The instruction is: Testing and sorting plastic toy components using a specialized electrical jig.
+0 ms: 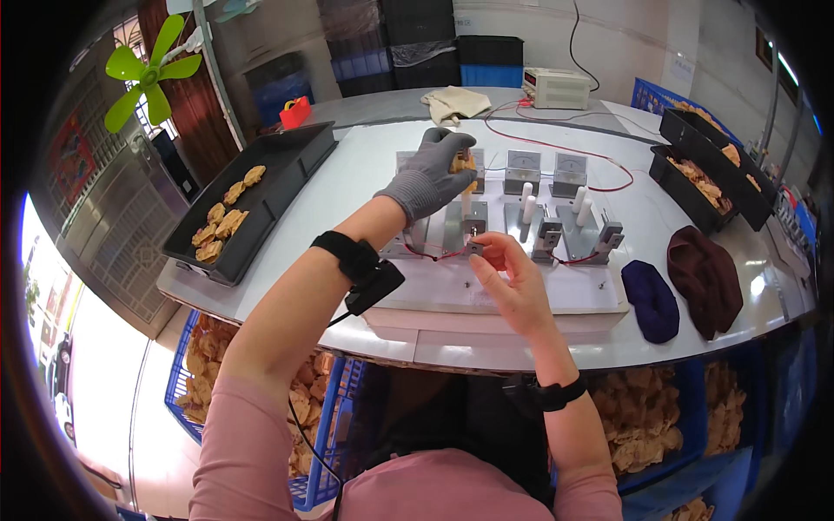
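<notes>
My left hand, in a grey knit glove, is closed on a small yellow-wrapped part, possibly a coil. It holds the part above a metal test fixture on the white board. Bare, my right hand is at the front of that fixture. Its thumb and index finger are pinched by a small metal terminal block; what lies between them is too small to make out. To the right are two similar fixtures with paired white posts. Square panel meters stand behind them.
A black tray with several yellow parts lies at left. Black bins of parts stand at right, near dark blue and maroon cloths. A power unit trails red wire behind. Blue crates sit below the table edge.
</notes>
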{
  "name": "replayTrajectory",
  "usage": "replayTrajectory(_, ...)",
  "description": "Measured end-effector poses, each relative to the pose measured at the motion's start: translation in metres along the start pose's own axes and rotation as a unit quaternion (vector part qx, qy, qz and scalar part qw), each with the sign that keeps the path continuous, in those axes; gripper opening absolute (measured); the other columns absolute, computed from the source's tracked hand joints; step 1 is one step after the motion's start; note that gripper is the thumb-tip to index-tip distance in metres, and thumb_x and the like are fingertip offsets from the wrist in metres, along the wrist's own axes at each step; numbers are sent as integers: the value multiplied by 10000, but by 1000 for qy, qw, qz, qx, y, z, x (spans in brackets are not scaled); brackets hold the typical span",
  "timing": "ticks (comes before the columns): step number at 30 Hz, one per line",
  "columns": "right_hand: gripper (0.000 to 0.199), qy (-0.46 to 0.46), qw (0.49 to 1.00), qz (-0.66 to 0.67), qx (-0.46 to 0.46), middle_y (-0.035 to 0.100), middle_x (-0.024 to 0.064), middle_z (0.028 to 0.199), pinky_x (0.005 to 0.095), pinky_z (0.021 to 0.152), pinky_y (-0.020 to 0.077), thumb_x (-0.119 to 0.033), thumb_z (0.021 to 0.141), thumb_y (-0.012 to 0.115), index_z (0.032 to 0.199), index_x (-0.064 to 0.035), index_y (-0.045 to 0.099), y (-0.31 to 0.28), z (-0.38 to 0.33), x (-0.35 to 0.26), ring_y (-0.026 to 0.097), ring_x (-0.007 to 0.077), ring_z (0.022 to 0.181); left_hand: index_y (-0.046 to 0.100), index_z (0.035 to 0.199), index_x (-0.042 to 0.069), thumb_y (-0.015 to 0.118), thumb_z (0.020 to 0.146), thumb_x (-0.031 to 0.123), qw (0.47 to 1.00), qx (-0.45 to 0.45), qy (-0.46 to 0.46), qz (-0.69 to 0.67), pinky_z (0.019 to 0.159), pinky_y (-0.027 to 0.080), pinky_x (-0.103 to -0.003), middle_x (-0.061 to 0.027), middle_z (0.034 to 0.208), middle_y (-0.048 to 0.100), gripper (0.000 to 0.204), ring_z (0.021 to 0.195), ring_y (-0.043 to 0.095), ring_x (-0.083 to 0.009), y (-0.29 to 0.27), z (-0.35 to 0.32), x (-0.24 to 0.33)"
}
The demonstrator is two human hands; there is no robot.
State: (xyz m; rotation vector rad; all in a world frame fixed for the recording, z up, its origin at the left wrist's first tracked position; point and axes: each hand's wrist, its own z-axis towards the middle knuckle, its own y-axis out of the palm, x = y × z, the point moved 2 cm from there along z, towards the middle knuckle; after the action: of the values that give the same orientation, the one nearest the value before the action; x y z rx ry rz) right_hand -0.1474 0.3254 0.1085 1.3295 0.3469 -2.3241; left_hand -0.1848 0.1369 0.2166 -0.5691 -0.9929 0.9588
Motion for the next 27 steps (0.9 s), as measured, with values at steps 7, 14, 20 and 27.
replayTrajectory(7, 307, -3, 1000, -28, 2, 680, 79, 948, 301, 841, 514, -199, 924, 690, 1169, -26, 622, 0, -1, -5, 651, 159, 883, 502, 1401, 91, 696, 905, 172, 982, -140, 110, 66, 1059, 469, -379, -191, 1376, 475, 538, 1212, 556, -368, -5, -35, 6)
replayTrajectory(14, 289, 1, 1000, -18, 14, 676, 71, 971, 297, 826, 510, -189, 925, 688, 1158, -30, 626, 3, 0, -5, 646, 152, 888, 431, 1484, 123, 645, 931, 119, 965, -234, 70, 91, 1076, 450, -393, -172, 1526, 423, 594, 1336, 488, -372, 5, -44, 17)
replayTrajectory(20, 192, 1, 993, -39, 107, 666, 66, 956, 289, 719, 511, -149, 945, 650, 1089, -25, 627, 2, -5, 1, 640, 136, 829, 549, 1375, 31, 583, 976, 81, 990, -34, 131, -24, 1080, 413, -368, -176, 1404, 540, 403, 1311, 520, -297, -55, -93, 21)
replayTrajectory(27, 93, -18, 985, -171, 14, 632, 101, 855, 316, 663, 520, -91, 909, 653, 948, -9, 628, 11, -5, -6, 637, 207, 713, 662, 1119, -8, 559, 1001, 161, 993, 77, -79, 47, 858, 502, -350, -171, 1026, 676, 230, 959, 659, -297, -85, -183, -106)
